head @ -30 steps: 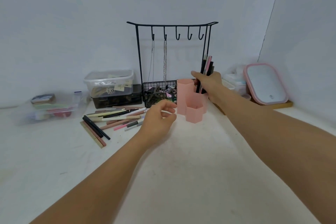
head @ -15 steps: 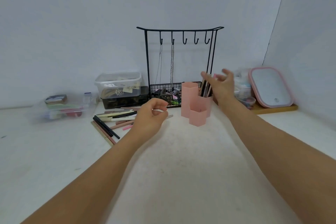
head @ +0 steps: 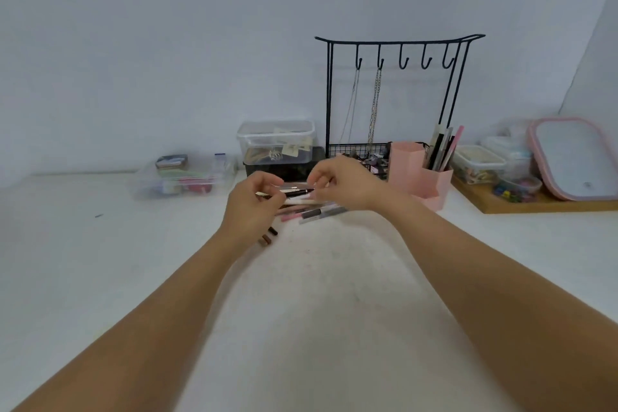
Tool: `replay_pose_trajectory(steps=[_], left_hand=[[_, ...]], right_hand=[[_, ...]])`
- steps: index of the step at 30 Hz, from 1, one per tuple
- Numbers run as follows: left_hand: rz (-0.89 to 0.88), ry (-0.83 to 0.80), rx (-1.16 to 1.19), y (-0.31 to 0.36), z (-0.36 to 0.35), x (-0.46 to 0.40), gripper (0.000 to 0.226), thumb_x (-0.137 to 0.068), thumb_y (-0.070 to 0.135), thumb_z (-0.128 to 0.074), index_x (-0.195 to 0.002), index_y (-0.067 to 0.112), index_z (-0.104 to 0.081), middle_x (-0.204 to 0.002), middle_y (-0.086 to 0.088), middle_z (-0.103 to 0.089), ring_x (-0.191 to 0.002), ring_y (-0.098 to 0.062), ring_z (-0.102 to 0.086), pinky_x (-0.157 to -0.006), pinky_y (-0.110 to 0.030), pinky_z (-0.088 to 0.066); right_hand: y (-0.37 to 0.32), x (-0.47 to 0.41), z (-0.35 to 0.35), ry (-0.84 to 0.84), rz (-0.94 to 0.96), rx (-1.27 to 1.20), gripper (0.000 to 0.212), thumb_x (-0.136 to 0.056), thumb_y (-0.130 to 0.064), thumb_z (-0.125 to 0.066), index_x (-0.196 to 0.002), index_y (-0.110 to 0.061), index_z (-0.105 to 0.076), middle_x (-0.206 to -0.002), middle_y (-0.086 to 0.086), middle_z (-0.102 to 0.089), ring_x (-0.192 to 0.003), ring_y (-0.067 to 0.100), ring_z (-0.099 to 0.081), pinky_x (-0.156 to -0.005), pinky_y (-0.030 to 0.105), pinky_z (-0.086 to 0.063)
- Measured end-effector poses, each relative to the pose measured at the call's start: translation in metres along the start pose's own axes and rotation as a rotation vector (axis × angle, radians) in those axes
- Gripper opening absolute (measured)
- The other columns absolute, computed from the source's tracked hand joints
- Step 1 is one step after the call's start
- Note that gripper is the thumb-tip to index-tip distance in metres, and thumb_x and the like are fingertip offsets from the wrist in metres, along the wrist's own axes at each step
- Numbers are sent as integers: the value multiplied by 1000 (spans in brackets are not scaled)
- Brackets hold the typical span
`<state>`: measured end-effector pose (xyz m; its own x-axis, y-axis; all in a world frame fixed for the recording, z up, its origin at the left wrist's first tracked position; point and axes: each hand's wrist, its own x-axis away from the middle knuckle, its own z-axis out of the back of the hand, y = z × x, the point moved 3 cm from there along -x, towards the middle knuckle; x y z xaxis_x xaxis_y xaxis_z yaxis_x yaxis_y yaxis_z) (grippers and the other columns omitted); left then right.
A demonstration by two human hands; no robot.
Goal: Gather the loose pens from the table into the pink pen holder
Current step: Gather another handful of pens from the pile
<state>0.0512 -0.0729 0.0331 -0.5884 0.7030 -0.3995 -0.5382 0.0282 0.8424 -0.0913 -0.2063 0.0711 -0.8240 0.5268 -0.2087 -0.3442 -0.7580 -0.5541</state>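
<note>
Two bare hands over a white table (head: 100, 278). Left hand (head: 249, 207) and right hand (head: 347, 186) meeting above the pens (head: 311, 209), fingers of both curled narrow around a black pen (head: 297, 192) held level between them; a pale pen just under it, whether gripped or lying loose cannot be told. Pens on the table partly hidden by the hands: roughly four or five showing at 6 o'clock of the black one, pink, grey and clear, with three dark or brown tips poking out below the left hand. Exact count not readable through the blur.

Holder (head: 418, 170) at 3 o'clock of the right hand, near but apart: pink, three hexagonal cups of stepped height. About four pens upright in the middle cup, one pink and the others dark or grey; tallest cup's content not visible.

At 12 o'clock, one black rack (head: 398, 43) with five hooks, two chains (head: 374, 104) hanging from the two left hooks, wire basket at its foot. At 11 o'clock, one clear box (head: 276, 140) stacked on a dark one. At 9 o'clock, one clear flat case (head: 180, 177). At 3 o'clock, far right, one wooden tray (head: 535, 204) with one pink-framed mirror (head: 572, 157) leaning and several small containers.
</note>
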Motion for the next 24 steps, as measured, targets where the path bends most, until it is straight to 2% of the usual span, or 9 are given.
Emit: replay_pose_trajectory(steps=[2, 5, 7, 12, 17, 21, 24], left_hand=[[-48, 9, -71, -11, 11, 3, 20, -89, 9, -66, -100, 26, -69, -88, 4, -71, -65, -14, -60, -59, -13, -45], [-69, 16, -110, -24, 25, 8, 21, -89, 4, -67, -98, 23, -70, -81, 2, -68, -64, -4, -57, -59, -12, -44], [-70, 10, -147, -28, 32, 5, 17, -88, 5, -70, -94, 21, -71, -76, -1, -67, -58, 0, -54, -57, -10, -42], [-47, -13, -257, -37, 37, -4, 9, -86, 12, -75, -88, 19, -71, -67, -2, -64, -60, -9, -55, -57, -6, -38], [-13, -82, -288, -41, 29, -2, 11, -85, 14, -77, -86, 21, -68, -66, 0, -66, -66, -13, -62, -58, -7, -40], [19, -103, -247, -41, 25, -2, 11, -87, 16, -77, -89, 20, -67, -67, -1, -71, -72, -15, -72, -67, -18, -48], [24, -132, -261, -42, 22, 0, 13, -86, 17, -78, -91, 20, -66, -67, -1, -74, -71, -14, -73, -70, -24, -51]], right_hand=[[8, -6, -9, -23, 10, 103, 16, -84, -12, -76, -97, -19, -70, -84, -9, -67, -71, 3, -58, -65, 19, -43], [14, -10, -9, -40, 0, 165, 16, -81, -16, -81, -92, -20, -70, -84, -7, -67, -71, 2, -57, -64, 18, -41], [17, -11, -7, -9, 7, 171, 17, -82, -18, -81, -95, -17, -71, -85, -3, -68, -70, 3, -55, -62, 18, -41], [27, -12, -16, 84, -4, 224, 25, -86, -27, -77, -108, -17, -69, -87, -2, -65, -79, 13, -56, -63, 25, -38], [31, -14, -25, 64, 6, 155, 10, -87, -29, -75, -88, -19, -75, -84, -4, -67, -81, 16, -61, -64, 23, -41], [24, -13, -31, 18, 16, 171, 12, -86, -29, -77, -88, -17, -79, -83, -2, -71, -79, 15, -62, -67, 27, -48], [24, -12, -32, 16, 5, 165, 10, -88, -24, -75, -87, -15, -78, -81, -2, -70, -75, 13, -61, -63, 21, -46]])
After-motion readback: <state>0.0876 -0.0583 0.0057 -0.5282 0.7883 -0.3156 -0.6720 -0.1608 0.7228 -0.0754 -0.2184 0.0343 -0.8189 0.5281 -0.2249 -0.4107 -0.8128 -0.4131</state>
